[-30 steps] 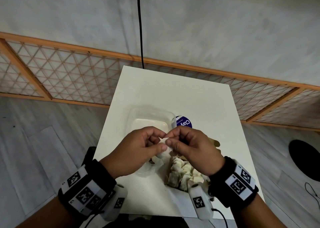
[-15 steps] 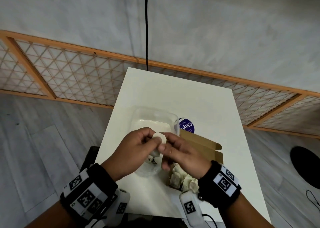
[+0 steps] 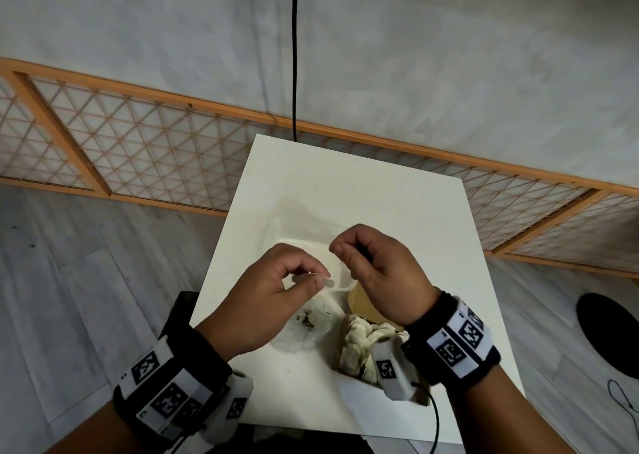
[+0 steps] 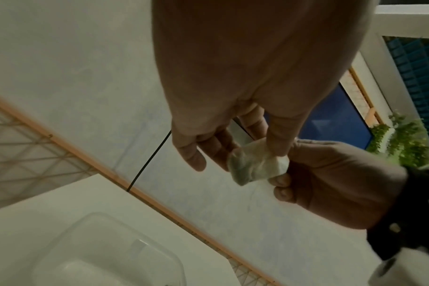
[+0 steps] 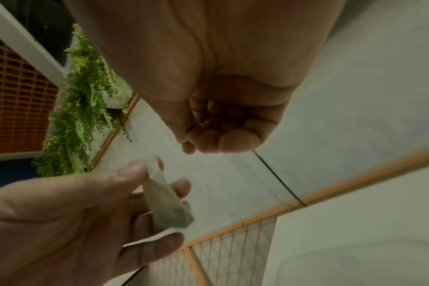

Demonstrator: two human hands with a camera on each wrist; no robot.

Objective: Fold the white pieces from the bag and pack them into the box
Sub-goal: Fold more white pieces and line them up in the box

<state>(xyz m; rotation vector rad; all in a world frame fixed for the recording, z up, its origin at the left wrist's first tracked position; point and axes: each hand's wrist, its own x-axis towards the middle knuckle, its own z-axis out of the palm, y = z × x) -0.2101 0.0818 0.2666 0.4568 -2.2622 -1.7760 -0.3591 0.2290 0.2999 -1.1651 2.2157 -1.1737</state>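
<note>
Fingers of my left hand [image 3: 266, 294] pinch a small white piece [image 4: 256, 164] between thumb and fingertips, held up over the white surface [image 3: 349, 191]. My right hand [image 3: 380, 270] hangs just beside it with its fingers curled in; whether it touches the piece I cannot tell, as one wrist view shows contact and the other a gap. Below my hands sit a clear plastic bag [image 3: 311, 319], a clear container [image 3: 304, 232], and the cardboard box [image 3: 359, 301] holding more white pieces [image 3: 356, 343].
</note>
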